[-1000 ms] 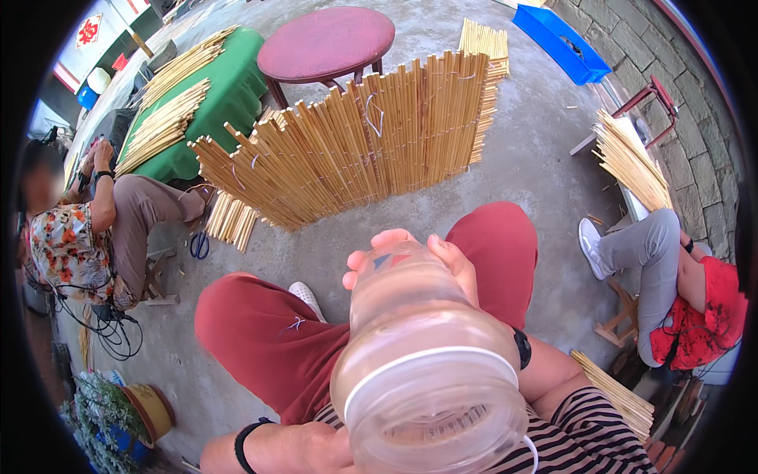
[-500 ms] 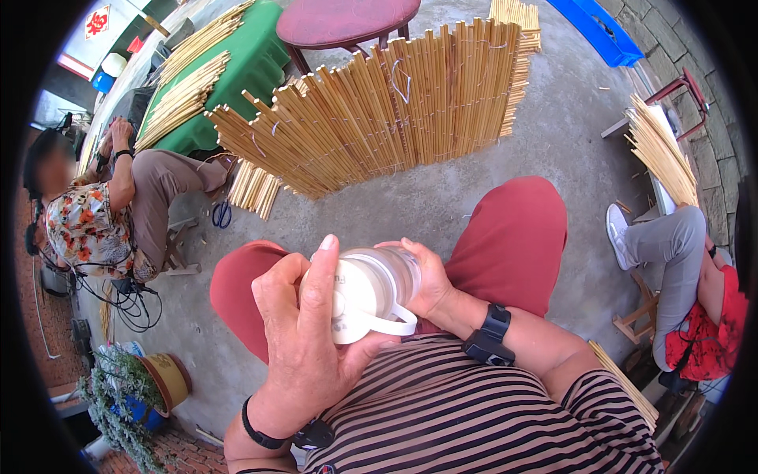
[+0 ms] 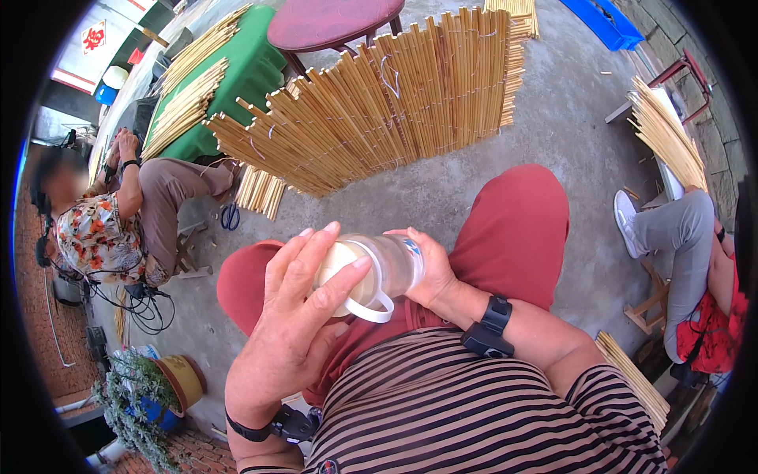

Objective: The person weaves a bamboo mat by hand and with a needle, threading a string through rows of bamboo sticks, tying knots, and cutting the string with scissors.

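A clear water bottle (image 3: 397, 266) with a cream-white lid (image 3: 337, 265) lies tilted on its side above my lap, lid toward the left. A white carrying loop (image 3: 373, 310) sticks out from the lid's collar. My left hand (image 3: 296, 304) curls over the lid, its thumb across the top and its fingers round the far edge. Around the bottle's body at the base end, my right hand (image 3: 430, 272) keeps a grip. Whether the lid is loose cannot be seen.
Before me stands a curved screen of tied bamboo sticks (image 3: 371, 103), with a dark red stool (image 3: 335, 24) behind it. Left are a seated person (image 3: 99, 229), scissors (image 3: 230, 216) and a potted plant (image 3: 138, 395). Another person (image 3: 695, 276) sits right, near bundled sticks (image 3: 667, 138).
My left hand has shifted its hold, with the thumb now over the lid's top. The bottle has turned so more of its clear body shows, and the loop has swung with it.
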`<state>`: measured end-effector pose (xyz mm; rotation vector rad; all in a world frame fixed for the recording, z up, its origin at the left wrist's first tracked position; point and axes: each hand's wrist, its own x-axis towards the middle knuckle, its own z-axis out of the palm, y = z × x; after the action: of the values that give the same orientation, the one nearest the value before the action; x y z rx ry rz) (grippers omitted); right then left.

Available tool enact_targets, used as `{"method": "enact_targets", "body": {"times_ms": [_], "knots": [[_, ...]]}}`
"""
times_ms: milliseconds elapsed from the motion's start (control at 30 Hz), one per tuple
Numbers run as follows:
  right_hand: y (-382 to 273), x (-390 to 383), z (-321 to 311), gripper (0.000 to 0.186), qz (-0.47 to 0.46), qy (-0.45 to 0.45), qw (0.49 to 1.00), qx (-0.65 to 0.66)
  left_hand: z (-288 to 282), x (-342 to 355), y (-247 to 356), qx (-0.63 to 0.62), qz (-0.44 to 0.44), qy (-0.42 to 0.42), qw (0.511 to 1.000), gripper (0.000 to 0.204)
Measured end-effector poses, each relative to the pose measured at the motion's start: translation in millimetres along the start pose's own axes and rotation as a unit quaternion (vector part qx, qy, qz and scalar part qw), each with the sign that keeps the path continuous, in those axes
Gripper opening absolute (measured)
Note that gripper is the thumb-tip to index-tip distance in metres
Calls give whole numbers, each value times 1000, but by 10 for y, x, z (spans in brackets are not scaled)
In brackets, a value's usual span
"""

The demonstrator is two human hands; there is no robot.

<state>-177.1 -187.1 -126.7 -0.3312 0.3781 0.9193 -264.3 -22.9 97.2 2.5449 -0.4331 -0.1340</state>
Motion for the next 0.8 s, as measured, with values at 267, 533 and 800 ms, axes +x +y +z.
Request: {"method": "enact_targets", "body": {"times_ms": [267,533,800], "knots": [[3,-8,-23,43,-15,-9,999,-38,23,153,208,166,-283,125,936,71],[11,-21,-41,43,-19,-25,997,-66,-106,155,361,205,-33,63,976,73],[33,-25,118,40,-19,-36,997,-62,103,-100,381,155,-252,58,954,97]]}}
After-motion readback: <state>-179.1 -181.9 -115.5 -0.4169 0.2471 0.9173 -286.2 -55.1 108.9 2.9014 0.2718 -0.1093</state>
